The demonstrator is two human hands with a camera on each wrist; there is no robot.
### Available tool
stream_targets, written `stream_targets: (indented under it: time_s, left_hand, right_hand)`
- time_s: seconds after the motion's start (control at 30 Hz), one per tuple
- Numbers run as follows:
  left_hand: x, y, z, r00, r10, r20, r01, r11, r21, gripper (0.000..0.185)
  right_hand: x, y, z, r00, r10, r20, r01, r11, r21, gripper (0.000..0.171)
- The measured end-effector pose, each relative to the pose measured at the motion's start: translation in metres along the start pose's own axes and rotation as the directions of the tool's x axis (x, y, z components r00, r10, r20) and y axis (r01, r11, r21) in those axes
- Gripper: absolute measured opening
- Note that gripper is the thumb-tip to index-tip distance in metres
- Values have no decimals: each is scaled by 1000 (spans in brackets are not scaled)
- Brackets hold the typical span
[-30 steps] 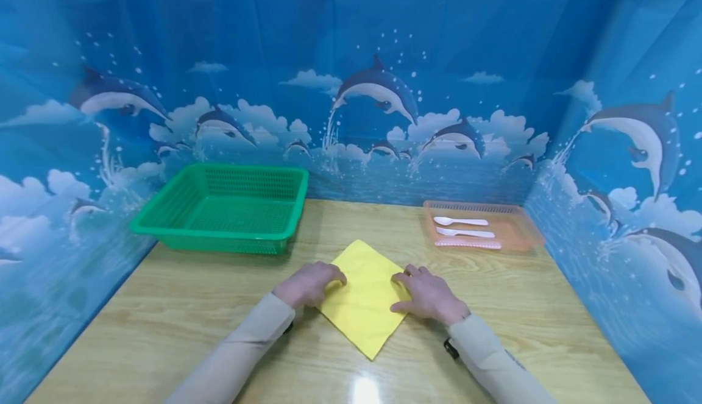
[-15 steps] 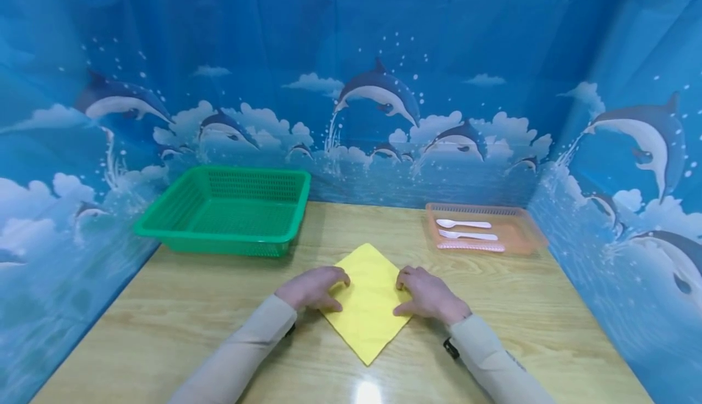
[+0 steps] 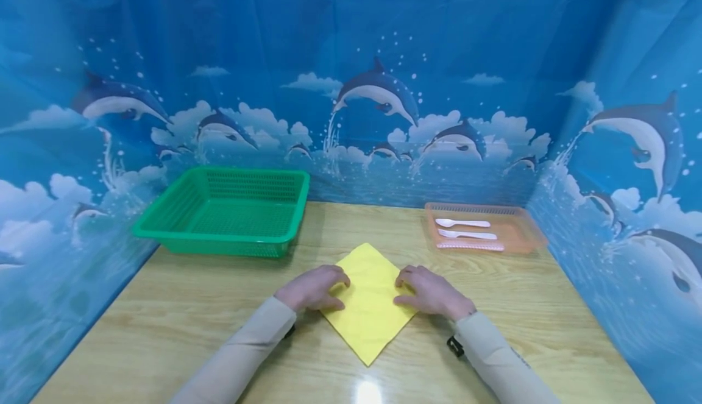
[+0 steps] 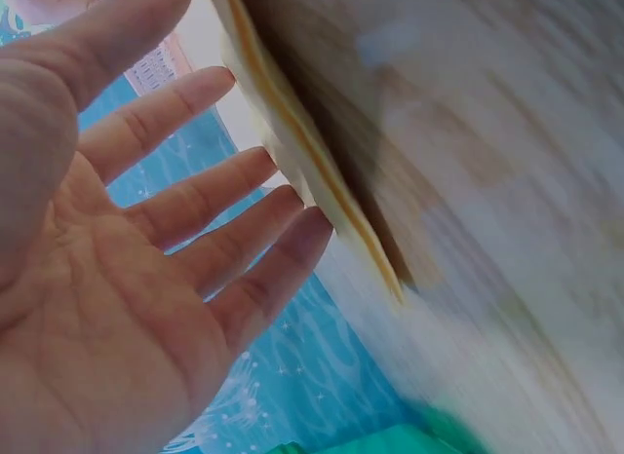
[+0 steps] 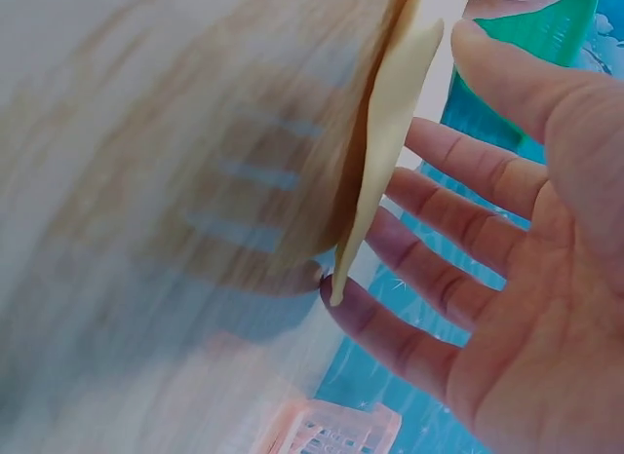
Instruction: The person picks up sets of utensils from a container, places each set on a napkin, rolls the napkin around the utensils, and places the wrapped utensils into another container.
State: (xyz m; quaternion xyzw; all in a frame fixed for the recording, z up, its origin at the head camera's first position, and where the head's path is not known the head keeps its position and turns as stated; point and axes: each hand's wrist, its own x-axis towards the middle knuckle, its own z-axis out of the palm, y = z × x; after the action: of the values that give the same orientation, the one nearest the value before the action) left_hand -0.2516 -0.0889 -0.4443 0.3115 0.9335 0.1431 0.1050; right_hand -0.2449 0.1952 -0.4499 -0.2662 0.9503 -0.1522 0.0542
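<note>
Two hands on a yellow napkin (image 3: 368, 306), left hand (image 3: 310, 289) and right hand (image 3: 431, 293) with relaxed straight fingers touching its side corners, green basket (image 3: 227, 211) beyond-left of napkin, orange tray (image 3: 521, 233) of white cutlery (image 3: 463, 228) beyond-right, nothing between.

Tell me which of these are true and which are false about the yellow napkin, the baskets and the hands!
1. Both hands touch the yellow napkin. True: the left hand is on its left corner and the right hand on its right corner.
2. The green basket is full of spoons. False: nothing shows inside it.
3. White cutlery lies in the orange tray. True.
4. The napkin sits inside the green basket. False: it lies flat on the wooden table.
5. The orange tray is on the left. False: it is at the back right; the green basket is on the left.
</note>
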Motion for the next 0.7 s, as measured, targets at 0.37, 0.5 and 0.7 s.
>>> stream_targets:
  time_s: [0.37,0.5,0.7]
  left_hand:
    - [16,14,-5,991,36,-132,-24,996,89,27]
    - [28,26,-11,987,26,-157,-12,996,89,27]
    - [50,38,-12,985,-4,-171,17,997,76,25]
  right_hand:
    - [0,6,-5,997,24,-69,-21,999,43,28]
    - [3,8,-11,994,63,-84,-57,996,73,28]
    - [4,17,-16,990,97,-105,-88,992,88,20]
